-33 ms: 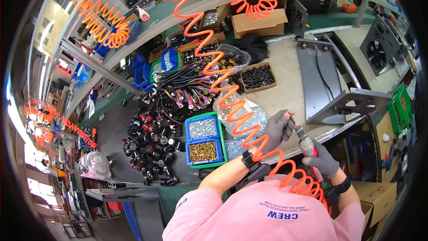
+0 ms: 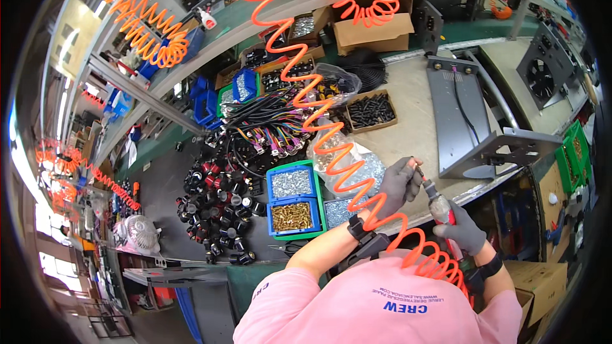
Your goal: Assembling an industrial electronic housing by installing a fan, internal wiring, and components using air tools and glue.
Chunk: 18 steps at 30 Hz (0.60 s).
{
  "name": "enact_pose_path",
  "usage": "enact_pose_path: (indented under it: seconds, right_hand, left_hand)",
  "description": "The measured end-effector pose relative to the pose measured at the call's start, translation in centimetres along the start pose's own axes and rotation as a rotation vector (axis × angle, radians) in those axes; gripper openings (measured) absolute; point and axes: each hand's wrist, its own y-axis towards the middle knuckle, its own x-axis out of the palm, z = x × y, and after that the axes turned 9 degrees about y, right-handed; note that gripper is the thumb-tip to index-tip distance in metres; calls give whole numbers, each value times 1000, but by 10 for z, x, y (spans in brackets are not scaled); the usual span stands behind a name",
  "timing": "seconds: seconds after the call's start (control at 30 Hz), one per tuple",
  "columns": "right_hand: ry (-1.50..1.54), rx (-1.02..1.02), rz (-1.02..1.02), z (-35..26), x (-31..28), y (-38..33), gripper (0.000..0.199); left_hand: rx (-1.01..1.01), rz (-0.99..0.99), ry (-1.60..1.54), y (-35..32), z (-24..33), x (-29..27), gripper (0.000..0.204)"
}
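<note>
My right hand [image 2: 465, 232], in a grey glove with bare fingertips, is wrapped round a red and silver air screwdriver [image 2: 441, 209]. Its bit points up and to the left, toward my other hand. My left hand [image 2: 398, 186], gloved the same way, has thumb and fingers pinched together beside the bit's tip. Whatever is between those fingertips is too small to make out. An orange coiled air hose [image 2: 345, 169] runs down from above, across my left forearm. Just right of the hands stands a grey metal bracket panel [image 2: 460, 121] with a black cable lying along it.
Blue bins of silver screws [image 2: 290, 183] and brass screws [image 2: 291, 216] sit left of my hands. Beyond them lie a wire harness bundle [image 2: 271, 129], black knob-like parts [image 2: 220, 207] and a carton of black parts [image 2: 371, 111]. A fan panel [image 2: 540, 76] stands far right.
Both hands and the screwdriver hold the same pose. The view has shifted only slightly.
</note>
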Motion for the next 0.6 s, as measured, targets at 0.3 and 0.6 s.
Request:
enact_pose_path:
  seconds: [0.3,0.6]
  right_hand:
    - [11,-111,8,-6,4,15,48]
    - [110,-104,132,-52,-12,-3,68]
  left_hand:
    - [97,-58,143,3,20,-8,32]
    - [387,428,1324,-30,38,-184,27]
